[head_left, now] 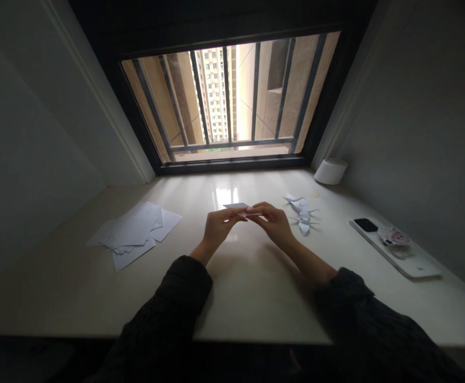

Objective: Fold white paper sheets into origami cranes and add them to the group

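Note:
A small folded piece of white paper (237,206) is held up between both hands, over the middle of the pale counter (252,298). My left hand (220,226) pinches its near edge from the left, thumb below and fingers above. My right hand (272,219) grips it from the right, its fingertips meeting those of the left. The fingers partly cover the paper, so its full shape is hidden. Just right of my right hand lie several folded white paper figures (303,213) with thin pointed ends, close together.
A loose stack of white paper sheets (132,226) lies at the left. On the right rests a phone (411,260) in a pale case with a cartoon grip. A white cylindrical object (331,171) stands in the back right corner, beside the barred window (232,166).

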The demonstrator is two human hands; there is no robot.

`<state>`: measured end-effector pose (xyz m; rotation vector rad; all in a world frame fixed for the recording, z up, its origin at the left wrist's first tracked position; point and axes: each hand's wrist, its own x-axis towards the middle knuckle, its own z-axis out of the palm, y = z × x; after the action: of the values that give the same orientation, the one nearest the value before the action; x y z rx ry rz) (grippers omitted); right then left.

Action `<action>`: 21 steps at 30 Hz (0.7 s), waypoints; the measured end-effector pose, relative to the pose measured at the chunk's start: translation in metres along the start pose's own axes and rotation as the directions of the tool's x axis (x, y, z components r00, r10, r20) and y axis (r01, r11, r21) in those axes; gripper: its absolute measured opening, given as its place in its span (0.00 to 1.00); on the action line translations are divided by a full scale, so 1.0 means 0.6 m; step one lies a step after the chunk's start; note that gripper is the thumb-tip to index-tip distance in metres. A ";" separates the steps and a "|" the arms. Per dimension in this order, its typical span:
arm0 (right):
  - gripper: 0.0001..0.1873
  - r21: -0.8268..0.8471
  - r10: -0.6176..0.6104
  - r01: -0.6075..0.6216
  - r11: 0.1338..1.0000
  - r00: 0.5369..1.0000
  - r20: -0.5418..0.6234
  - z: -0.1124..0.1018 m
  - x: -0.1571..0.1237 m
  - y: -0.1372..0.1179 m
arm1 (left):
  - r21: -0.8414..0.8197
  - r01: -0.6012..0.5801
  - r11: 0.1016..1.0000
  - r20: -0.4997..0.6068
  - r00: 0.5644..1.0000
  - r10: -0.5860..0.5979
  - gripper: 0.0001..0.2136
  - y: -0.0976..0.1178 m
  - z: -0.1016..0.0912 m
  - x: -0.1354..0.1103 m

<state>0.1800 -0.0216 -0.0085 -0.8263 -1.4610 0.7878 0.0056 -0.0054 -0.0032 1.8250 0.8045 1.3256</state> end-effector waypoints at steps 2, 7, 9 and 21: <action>0.07 -0.022 0.003 -0.003 1.000 1.000 -0.011 -0.001 -0.001 0.000 | -0.001 0.004 1.000 0.001 1.000 -0.004 0.11 0.000 -0.001 0.000; 0.07 -0.033 0.031 -0.033 0.999 0.998 -0.058 -0.001 -0.002 0.000 | -0.017 0.026 1.000 -0.048 0.998 -0.027 0.09 0.005 -0.001 0.002; 0.08 -0.022 0.061 -0.063 0.998 0.994 -0.088 -0.001 -0.002 0.001 | -0.006 0.037 0.999 -0.076 0.996 -0.037 0.09 0.006 0.000 0.002; 0.14 -0.030 0.193 -0.200 0.979 0.969 -0.152 -0.001 -0.003 0.002 | 0.094 0.021 0.995 -0.131 0.991 -0.009 0.07 0.012 0.003 -0.002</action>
<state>0.1808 -0.0225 -0.0103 -1.0540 -1.2820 0.8251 0.0076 -0.0107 0.0018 1.8155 0.9640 1.4309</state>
